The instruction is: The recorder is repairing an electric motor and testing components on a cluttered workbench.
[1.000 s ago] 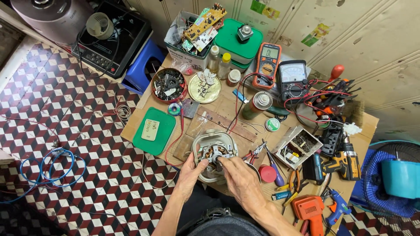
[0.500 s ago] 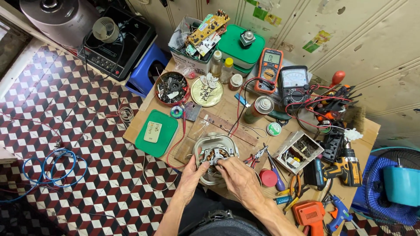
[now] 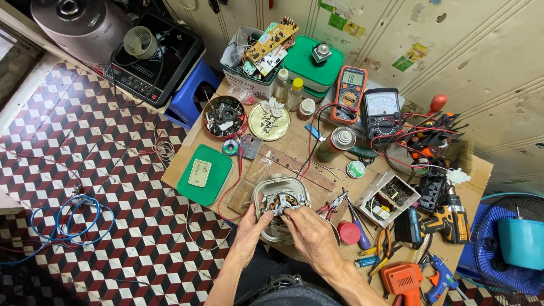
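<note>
— What are the hands doing?

— Both are on the round grey motor [image 3: 281, 205], which sits at the near edge of the counter [image 3: 283, 148]. The left hand [image 3: 249, 230] has its grip closed around the motor's left side. The right hand [image 3: 309, 232] pinches the small part in the middle with its fingertips.

— What is close by?

— Red pliers [image 3: 334, 204] lie just right of the motor — a green tray [image 3: 218, 180] is to its left.

Setting: small electrical repair workshop. Evidence: worktop [image 3: 294, 148] crowded with multimeters [image 3: 349, 93], cordless drill [image 3: 447, 218], pliers [image 3: 334, 203], circuit boards [image 3: 271, 41], tin of loose parts [image 3: 225, 116].
</note>
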